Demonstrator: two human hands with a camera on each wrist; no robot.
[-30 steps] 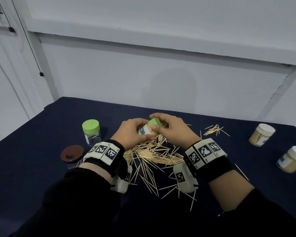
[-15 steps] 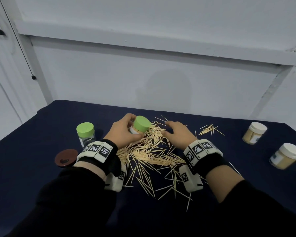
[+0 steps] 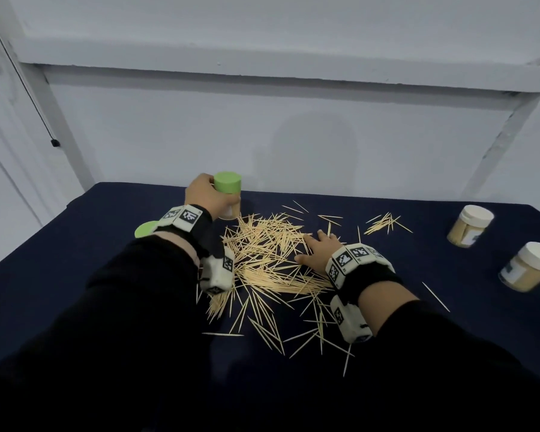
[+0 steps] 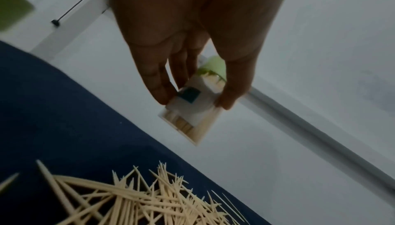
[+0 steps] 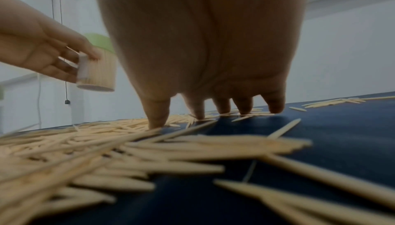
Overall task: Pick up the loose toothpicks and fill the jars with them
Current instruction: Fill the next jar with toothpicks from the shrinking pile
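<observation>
My left hand [image 3: 208, 194] grips a green-lidded jar [image 3: 228, 191] packed with toothpicks and holds it above the far part of the dark blue table [image 3: 75, 275]. In the left wrist view the fingers [image 4: 158, 91] and thumb clasp the jar [image 4: 192, 110] by its labelled side. A big heap of loose toothpicks [image 3: 268, 254] covers the middle of the table. My right hand [image 3: 320, 249] lies on the heap's right edge, fingers straight and spread. In the right wrist view the fingertips [image 5: 157, 120] press down onto the toothpicks [image 5: 96, 144], with the jar [image 5: 98, 75] in the air at left.
A second green lid [image 3: 145, 229] peeks out behind my left wrist. Two white-lidded jars full of toothpicks [image 3: 469, 226] [image 3: 529, 266] stand at the right edge. A small bundle of toothpicks [image 3: 385, 222] lies at the back right, a stray one [image 3: 435, 296] at the right.
My right hand let go of the green-lidded jar and came down flat onto the heap. My left hand carried the jar away, up and toward the far side of the table.
</observation>
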